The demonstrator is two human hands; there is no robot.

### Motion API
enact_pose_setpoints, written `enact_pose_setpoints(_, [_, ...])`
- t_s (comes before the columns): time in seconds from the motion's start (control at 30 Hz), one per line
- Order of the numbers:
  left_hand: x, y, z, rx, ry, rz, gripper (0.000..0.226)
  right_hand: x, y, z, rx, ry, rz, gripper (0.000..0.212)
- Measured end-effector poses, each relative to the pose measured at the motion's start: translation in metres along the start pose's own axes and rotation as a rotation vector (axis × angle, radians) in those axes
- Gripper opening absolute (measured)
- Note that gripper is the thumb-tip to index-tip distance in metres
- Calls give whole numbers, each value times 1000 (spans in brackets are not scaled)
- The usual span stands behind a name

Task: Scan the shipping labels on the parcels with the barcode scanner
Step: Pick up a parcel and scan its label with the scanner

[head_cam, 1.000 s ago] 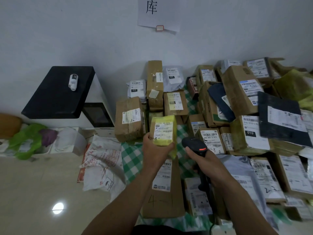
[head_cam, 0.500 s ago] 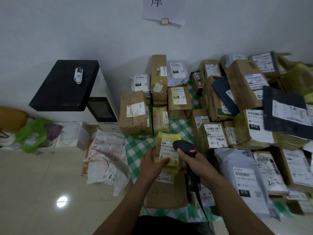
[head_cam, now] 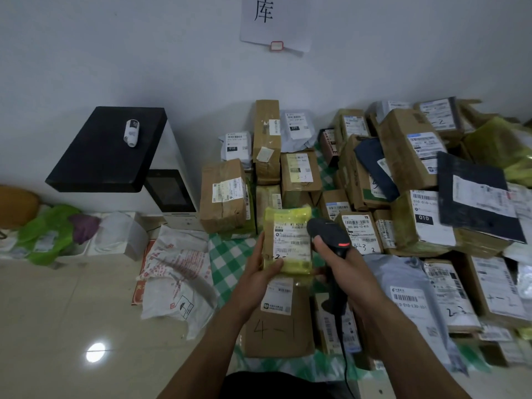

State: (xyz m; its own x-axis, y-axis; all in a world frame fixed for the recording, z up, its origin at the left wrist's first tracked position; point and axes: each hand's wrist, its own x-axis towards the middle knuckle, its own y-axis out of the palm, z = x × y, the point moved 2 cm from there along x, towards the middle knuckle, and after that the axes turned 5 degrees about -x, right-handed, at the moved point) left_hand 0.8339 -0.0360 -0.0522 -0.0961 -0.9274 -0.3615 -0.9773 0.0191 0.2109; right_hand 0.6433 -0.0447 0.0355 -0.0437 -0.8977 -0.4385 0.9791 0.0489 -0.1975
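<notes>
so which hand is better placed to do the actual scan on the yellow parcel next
Right. The right hand grips the barcode scanner, whose head sits close beside the shipping label on the yellow parcel. The left hand is occupied, holding that parcel at its lower left edge.

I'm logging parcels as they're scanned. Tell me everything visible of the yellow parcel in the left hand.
The yellow parcel is a packet in yellow plastic wrap, a white shipping label with barcodes covering most of its face, print too blurred to read. The left hand holds it upright above a brown box, thumb across its lower front. The scanner in the right hand sits beside its right edge.
</notes>
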Motion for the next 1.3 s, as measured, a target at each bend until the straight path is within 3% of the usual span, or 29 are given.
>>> enact_pose_setpoints(0.2, [9, 9, -21, 90, 128, 42, 104, -12, -11, 37, -20, -94, 45, 23])
enact_pose_setpoints(0.37, [20, 20, -34, 109, 209, 58, 100, -17, -21, 43, -106, -96, 15, 20])
enact_pose_setpoints(0.53, [37, 20, -46, 173, 251, -3, 106, -26, -27, 40, -225, -20, 42, 37])
enact_pose_setpoints(0.7, [56, 22, -54, 220, 261, -29, 110, -29, -25, 41, -261, -10, 34, 30])
enact_pose_setpoints(1.3, [68, 14, -40, 200, 225, 3, 109, -28, -24, 41, -220, 6, 15, 38])
